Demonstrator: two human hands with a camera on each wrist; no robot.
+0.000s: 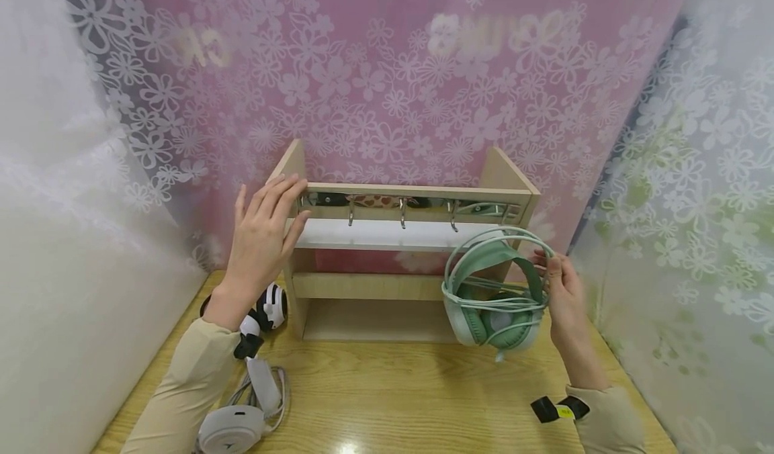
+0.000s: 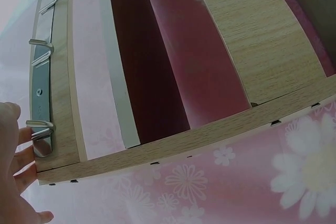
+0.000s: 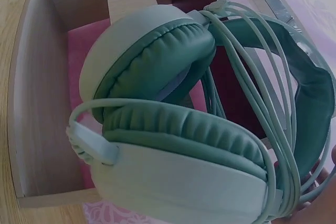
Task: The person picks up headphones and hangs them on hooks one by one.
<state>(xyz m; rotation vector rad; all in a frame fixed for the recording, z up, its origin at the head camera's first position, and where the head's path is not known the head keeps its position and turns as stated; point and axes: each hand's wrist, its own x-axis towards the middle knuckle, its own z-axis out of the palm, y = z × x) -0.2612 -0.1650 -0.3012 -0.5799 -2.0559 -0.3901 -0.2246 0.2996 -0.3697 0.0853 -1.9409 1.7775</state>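
Observation:
My left hand [image 1: 260, 232] rests on the upper left corner of a small wooden shelf [image 1: 371, 286], its fingers lying straight over the top edge. In the left wrist view, the fingertips [image 2: 25, 177] reach around the board's end beside a metal hook [image 2: 41, 125]. At the shelf's right side, my right hand [image 1: 567, 296] grips the headband and bundled cable of green-and-white headphones [image 1: 517, 336]. The headphones hang with both ear cups down, just in front of the rightmost part of the hook rail [image 1: 377, 201]. Whether the headband touches the rightmost hook cannot be told.
White headphones [image 1: 232, 427] with a grey cable lie at the front left of the wooden table [image 1: 387, 393]. Black-and-white headphones [image 1: 273, 306] lie behind them, partly covered by my left arm. Floral cloth [image 1: 387, 71] hangs behind the shelf, with pale walls on both sides.

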